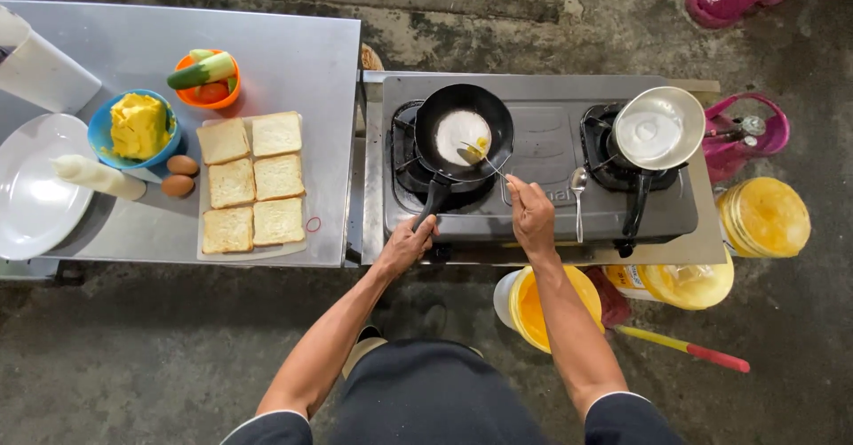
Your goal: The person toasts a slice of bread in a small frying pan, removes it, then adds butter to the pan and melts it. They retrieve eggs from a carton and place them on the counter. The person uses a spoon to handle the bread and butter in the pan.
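My left hand [409,242] grips the black handle of a black frying pan [464,131] that sits on the left burner of a two-burner gas stove [542,156]. My right hand [531,217] holds a thin metal utensil [484,158] whose tip rests in the pan beside a small yellow lump. The pan's inside looks pale and shiny. A spoon [578,198] lies on the stove just right of my right hand.
A silver pan [658,129] sits on the right burner. On the steel table [293,54] at left: several bread slices on a board [252,185], two eggs [180,175], a blue bowl of butter [134,128], an orange bowl of vegetables [207,78], a white plate [31,187]. Yellow buckets [762,217] and pink gas cylinders [745,134] stand on the floor.
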